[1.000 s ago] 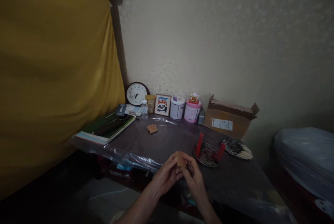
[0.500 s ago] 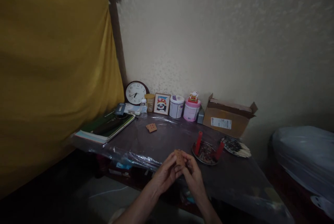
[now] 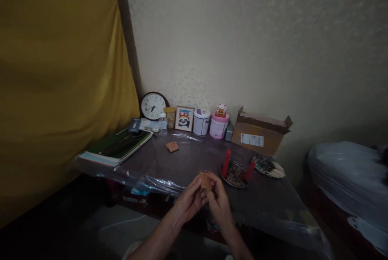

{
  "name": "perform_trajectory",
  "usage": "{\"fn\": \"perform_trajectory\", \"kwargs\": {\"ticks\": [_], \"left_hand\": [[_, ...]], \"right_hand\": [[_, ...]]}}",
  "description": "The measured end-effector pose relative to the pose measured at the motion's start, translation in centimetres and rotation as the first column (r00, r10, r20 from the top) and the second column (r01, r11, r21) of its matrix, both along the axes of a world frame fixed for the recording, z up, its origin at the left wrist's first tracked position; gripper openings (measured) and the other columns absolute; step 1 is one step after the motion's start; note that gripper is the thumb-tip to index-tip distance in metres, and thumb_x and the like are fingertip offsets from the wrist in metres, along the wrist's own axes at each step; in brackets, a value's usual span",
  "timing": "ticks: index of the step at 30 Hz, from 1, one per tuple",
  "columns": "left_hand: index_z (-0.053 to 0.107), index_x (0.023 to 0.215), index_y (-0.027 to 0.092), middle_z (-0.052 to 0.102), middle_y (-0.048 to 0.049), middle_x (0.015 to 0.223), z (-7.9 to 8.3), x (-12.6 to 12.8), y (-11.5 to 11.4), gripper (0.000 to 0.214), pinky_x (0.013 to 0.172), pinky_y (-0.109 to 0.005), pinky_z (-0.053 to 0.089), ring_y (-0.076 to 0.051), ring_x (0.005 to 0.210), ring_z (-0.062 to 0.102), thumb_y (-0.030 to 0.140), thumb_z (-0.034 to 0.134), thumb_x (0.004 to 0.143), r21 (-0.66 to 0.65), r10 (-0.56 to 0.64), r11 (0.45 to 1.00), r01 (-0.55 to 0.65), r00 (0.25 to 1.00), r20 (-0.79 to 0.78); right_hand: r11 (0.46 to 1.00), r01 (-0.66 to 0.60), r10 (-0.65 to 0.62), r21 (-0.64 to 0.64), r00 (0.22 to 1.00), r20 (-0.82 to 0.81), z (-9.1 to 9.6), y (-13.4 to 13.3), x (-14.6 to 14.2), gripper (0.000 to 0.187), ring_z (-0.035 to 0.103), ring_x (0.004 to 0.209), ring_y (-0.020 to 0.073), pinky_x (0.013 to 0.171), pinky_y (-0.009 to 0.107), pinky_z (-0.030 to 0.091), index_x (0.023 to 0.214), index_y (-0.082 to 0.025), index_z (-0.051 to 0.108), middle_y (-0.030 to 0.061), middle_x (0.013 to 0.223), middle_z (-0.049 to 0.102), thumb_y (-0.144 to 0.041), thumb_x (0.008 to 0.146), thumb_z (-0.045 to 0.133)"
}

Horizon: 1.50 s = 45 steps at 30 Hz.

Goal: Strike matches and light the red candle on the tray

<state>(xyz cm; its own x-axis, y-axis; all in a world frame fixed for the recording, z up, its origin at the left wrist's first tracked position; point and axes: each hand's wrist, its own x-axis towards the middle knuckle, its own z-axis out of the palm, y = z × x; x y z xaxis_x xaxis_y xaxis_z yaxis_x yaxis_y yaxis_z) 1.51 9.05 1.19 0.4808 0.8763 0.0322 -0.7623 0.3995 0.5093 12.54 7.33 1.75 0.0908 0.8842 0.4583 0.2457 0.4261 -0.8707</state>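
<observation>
Over the table's front edge, my left hand (image 3: 191, 198) and my right hand (image 3: 220, 200) hold playing cards (image 3: 205, 181) between them. The front card is tan with small reddish marks; how many lie behind it I cannot tell. Both hands have their fingers closed about the cards' edges. Farther back on the table lie a couple of similar playing cards (image 3: 172, 146), overlapping and face up. To the right of my right hand is a round metal plate (image 3: 237, 186) with two red candles (image 3: 226, 164) standing in dark bits.
Along the wall stand a clock (image 3: 153, 106), a framed panda picture (image 3: 184, 118), two tubs (image 3: 201, 122) and a cardboard box (image 3: 257, 135). A green book (image 3: 118, 147) lies at left. Burnt matchsticks fill a plate (image 3: 268, 166) at right. Clear plastic covers the table (image 3: 188, 163).
The view has shifted slightly, so the tabletop things sit a little farther left. Both hands still hold the cards, whose front face now turns more toward me.
</observation>
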Motion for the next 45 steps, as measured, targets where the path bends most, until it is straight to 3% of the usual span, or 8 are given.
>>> {"fn": "perform_trajectory", "kwargs": {"ticks": [8, 17, 21, 24, 27, 32, 36, 45], "left_hand": [[0.059, 0.107, 0.018, 0.068, -0.0063, 0.091, 0.2, 0.0, 0.0, 0.024, 0.073, -0.025, 0.047, -0.014, 0.082, 0.063, 0.026, 0.053, 0.085, 0.011, 0.006, 1.000, -0.006, 1.000, 0.016], [0.058, 0.110, 0.018, 0.069, -0.0065, 0.089, -0.3, 0.0, 0.1, 0.026, 0.070, -0.024, 0.047, -0.014, 0.078, 0.064, 0.025, 0.052, 0.086, -0.023, 0.012, 1.000, -0.011, 0.999, 0.030], [0.058, 0.109, 0.017, 0.069, -0.0078, 0.092, -0.5, -0.5, 0.2, 0.025, 0.069, -0.024, 0.046, -0.014, 0.080, 0.064, 0.023, 0.050, 0.086, -0.016, 0.010, 1.000, -0.009, 0.999, 0.041], [0.059, 0.107, 0.016, 0.069, -0.0078, 0.090, -0.6, -1.2, 0.2, 0.025, 0.072, -0.027, 0.046, -0.016, 0.080, 0.065, 0.026, 0.050, 0.086, -0.060, -0.054, 0.997, 0.055, 0.998, 0.025], [0.059, 0.105, 0.013, 0.069, -0.0092, 0.084, -0.7, -1.7, 0.1, 0.028, 0.069, -0.027, 0.046, -0.015, 0.074, 0.065, 0.030, 0.048, 0.086, -0.120, -0.184, 0.976, 0.180, 0.983, -0.020], [0.060, 0.104, 0.009, 0.067, -0.0093, 0.079, -1.0, -1.6, -0.3, 0.034, 0.060, -0.024, 0.043, -0.013, 0.065, 0.062, 0.035, 0.047, 0.087, -0.146, -0.294, 0.948, 0.281, 0.953, -0.073], [0.059, 0.104, 0.009, 0.066, -0.0097, 0.078, -1.0, -1.5, -0.5, 0.036, 0.057, -0.023, 0.041, -0.014, 0.064, 0.061, 0.037, 0.047, 0.086, -0.150, -0.337, 0.934, 0.323, 0.939, -0.072], [0.062, 0.100, 0.010, 0.065, -0.0098, 0.075, -0.8, -1.8, -0.4, 0.032, 0.058, -0.024, 0.039, -0.014, 0.062, 0.058, 0.035, 0.050, 0.083, -0.181, -0.360, 0.922, 0.341, 0.929, -0.085]], "right_hand": [[0.999, -0.023, 0.023, -0.023, 1.000, -0.012, -0.2, -0.1, 0.0, 0.029, 0.053, 0.111, 0.0206, 0.096, 0.036, 0.042, 0.112, -0.023, 0.053, 0.0068, 0.119, 0.058, -0.028, 0.084, 0.051], [1.000, 0.011, -0.011, -0.016, 1.000, 0.016, -1.1, 0.3, -0.1, 0.029, 0.053, 0.111, 0.0217, 0.095, 0.037, 0.042, 0.111, -0.022, 0.054, 0.0080, 0.120, 0.058, -0.029, 0.083, 0.053], [0.993, -0.106, 0.107, -0.050, 0.994, 0.015, 0.0, 0.3, 0.7, 0.036, 0.051, 0.115, 0.0215, 0.099, 0.037, 0.038, 0.113, -0.023, 0.053, 0.0067, 0.123, 0.056, -0.028, 0.078, 0.060], [0.966, -0.202, 0.197, -0.161, 0.979, -0.050, 1.0, 0.6, 2.2, 0.034, 0.056, 0.109, 0.0218, 0.095, 0.036, 0.042, 0.109, -0.022, 0.057, 0.0065, 0.115, 0.062, -0.032, 0.077, 0.062], [0.958, -0.149, 0.138, -0.246, 0.989, -0.061, 1.5, 1.0, 3.5, 0.025, 0.062, 0.093, 0.0220, 0.085, 0.034, 0.047, 0.091, -0.020, 0.064, 0.0061, 0.095, 0.068, -0.040, 0.077, 0.060], [0.942, -0.089, 0.068, -0.325, 0.995, -0.074, 1.1, 1.3, 4.0, 0.032, 0.062, 0.067, 0.0182, 0.062, 0.029, 0.051, 0.071, -0.018, 0.065, 0.0018, 0.070, 0.065, -0.050, 0.066, 0.067], [0.924, -0.110, 0.078, -0.367, 0.992, -0.100, 0.8, 1.3, 4.3, 0.034, 0.060, 0.061, 0.0160, 0.058, 0.027, 0.051, 0.066, -0.017, 0.063, 0.0005, 0.065, 0.063, -0.050, 0.063, 0.069], [0.945, -0.084, 0.095, -0.315, 0.995, 0.019, 0.7, 1.2, 5.0, 0.023, 0.061, 0.066, 0.0167, 0.063, 0.027, 0.050, 0.070, -0.018, 0.063, 0.0012, 0.068, 0.065, -0.041, 0.073, 0.061]]}}
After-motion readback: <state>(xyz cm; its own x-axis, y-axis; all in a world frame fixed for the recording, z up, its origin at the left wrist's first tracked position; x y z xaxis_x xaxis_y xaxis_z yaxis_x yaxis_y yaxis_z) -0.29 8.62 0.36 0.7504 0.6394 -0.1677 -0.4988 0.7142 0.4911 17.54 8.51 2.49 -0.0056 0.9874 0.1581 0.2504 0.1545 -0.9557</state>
